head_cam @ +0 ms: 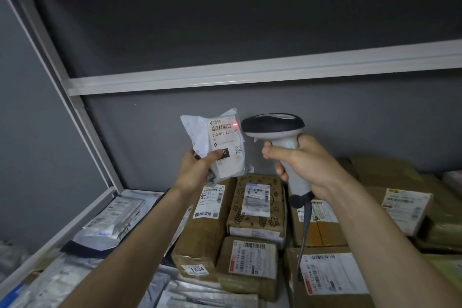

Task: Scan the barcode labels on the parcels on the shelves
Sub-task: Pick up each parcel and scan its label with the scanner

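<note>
Two hands engaged. Right hand (303, 162) is wrapped around the grip of the grey-and-white handheld barcode scanner (277, 137), head pointed left. Left hand (197, 170) pinches the small white plastic mailer pouch (220, 142) at its lower edge, thumb (212, 156) across the front below the printed shipping label (225, 137), fingers behind.

Red scan spot sits at the barcode's right end, not centred. Judgement: swing the scanner slightly left, keep the label flat, thumb clear of the bars.

Beyond and below, brown cardboard boxes (205, 227) lie on the grey metal shelf (75, 217), unscanned as far as I can judge.
</note>
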